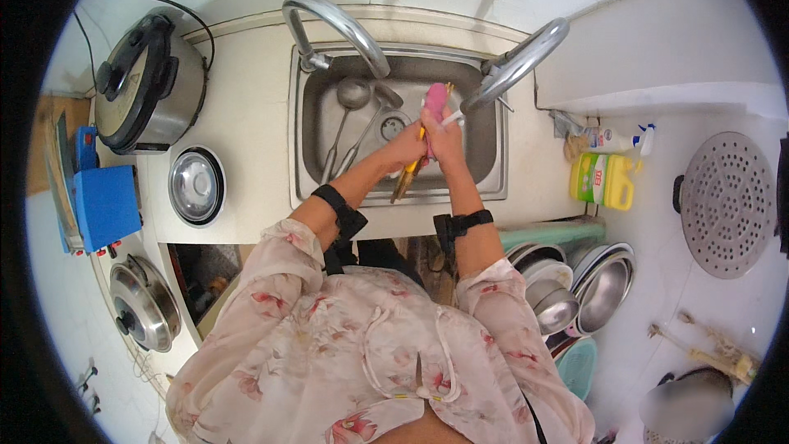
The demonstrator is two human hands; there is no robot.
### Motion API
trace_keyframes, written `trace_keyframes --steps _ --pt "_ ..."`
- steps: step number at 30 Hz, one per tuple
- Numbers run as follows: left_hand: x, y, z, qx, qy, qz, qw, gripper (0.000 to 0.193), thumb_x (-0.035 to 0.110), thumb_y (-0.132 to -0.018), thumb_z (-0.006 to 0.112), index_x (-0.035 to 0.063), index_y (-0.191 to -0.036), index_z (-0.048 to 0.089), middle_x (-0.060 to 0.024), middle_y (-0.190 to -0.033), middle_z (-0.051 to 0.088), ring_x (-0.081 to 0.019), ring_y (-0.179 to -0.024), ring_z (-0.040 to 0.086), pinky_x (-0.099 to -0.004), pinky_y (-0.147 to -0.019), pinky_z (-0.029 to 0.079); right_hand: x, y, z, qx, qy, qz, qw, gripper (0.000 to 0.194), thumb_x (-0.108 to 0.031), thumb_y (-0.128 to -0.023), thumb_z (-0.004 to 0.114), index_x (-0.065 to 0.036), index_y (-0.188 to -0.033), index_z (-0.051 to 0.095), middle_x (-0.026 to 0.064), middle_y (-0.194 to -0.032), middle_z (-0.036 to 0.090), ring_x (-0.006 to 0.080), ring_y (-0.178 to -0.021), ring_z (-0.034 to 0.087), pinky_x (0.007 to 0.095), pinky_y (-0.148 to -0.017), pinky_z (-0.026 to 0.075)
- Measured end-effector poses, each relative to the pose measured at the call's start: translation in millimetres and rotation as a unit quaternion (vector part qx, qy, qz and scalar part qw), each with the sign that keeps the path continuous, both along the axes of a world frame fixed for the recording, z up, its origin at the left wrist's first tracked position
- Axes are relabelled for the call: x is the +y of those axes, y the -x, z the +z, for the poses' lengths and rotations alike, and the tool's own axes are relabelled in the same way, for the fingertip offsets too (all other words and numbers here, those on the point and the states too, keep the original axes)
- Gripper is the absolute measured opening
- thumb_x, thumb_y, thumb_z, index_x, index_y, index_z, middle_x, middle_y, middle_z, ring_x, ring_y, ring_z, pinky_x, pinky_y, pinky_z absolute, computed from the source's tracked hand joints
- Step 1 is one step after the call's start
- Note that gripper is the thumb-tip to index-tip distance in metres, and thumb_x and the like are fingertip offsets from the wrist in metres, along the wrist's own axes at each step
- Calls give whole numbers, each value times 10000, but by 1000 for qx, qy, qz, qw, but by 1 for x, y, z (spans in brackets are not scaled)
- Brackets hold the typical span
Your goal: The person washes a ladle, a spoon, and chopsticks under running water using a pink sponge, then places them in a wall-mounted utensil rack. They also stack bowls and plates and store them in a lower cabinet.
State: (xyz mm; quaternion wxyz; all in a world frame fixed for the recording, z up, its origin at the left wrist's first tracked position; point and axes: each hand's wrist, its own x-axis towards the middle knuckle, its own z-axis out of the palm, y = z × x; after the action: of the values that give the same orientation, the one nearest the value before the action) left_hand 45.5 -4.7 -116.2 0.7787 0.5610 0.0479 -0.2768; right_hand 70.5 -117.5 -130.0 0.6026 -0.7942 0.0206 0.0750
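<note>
Both of my hands are together over the right part of a stainless steel sink (370, 197). My left hand (405, 147) is closed around a bundle of chopsticks (404, 185), some yellow and some brown, whose ends stick out below it. My right hand (442, 134) holds a pink cloth or sponge (436, 97) against the upper part of the bundle. The white tip of the right faucet (453, 117) is close to my right hand. A metal ladle (354, 94) and another long-handled utensil (388, 96) lie in the basin, left of and near the drain (392, 127).
Two curved chrome faucets, left (339, 18) and right (524, 65), arch over the sink. On the left are an electric pressure cooker (154, 86), metal bowls (197, 186) and a lidded pan (145, 302). A yellow detergent jug (601, 180) and stacked basins (604, 290) are on the right.
</note>
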Motion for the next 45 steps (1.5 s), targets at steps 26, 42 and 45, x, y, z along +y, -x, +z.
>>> trace_keyframes --steps 26,42,45 --pt "12 4 -10 185 166 -2 969 249 9 -829 614 13 -1042 485 -114 -884 597 -219 -649 631 -331 -560 560 -3 12 41 69 -125 -87 986 176 -222 -937 550 -57 -973 599 -33 -748 534 55 -643 490 230 -566 415" --pt "3 7 -1 130 170 -42 976 292 74 -838 641 25 -1097 514 -91 -936 609 -224 -758 647 -356 -672 579 -14 -21 3 70 -53 -102 991 519 -118 -789 712 -8 -1245 489 51 -990 600 115 -866 556 267 -747 465" --pt "13 0 -7 143 231 -40 962 285 106 -848 632 27 -1099 522 -92 -936 613 -221 -750 648 -346 -668 575 -17 -32 2 56 -83 -102 990 497 -122 -800 706 -4 -1233 494 62 -1004 606 132 -861 567 285 -751 475"
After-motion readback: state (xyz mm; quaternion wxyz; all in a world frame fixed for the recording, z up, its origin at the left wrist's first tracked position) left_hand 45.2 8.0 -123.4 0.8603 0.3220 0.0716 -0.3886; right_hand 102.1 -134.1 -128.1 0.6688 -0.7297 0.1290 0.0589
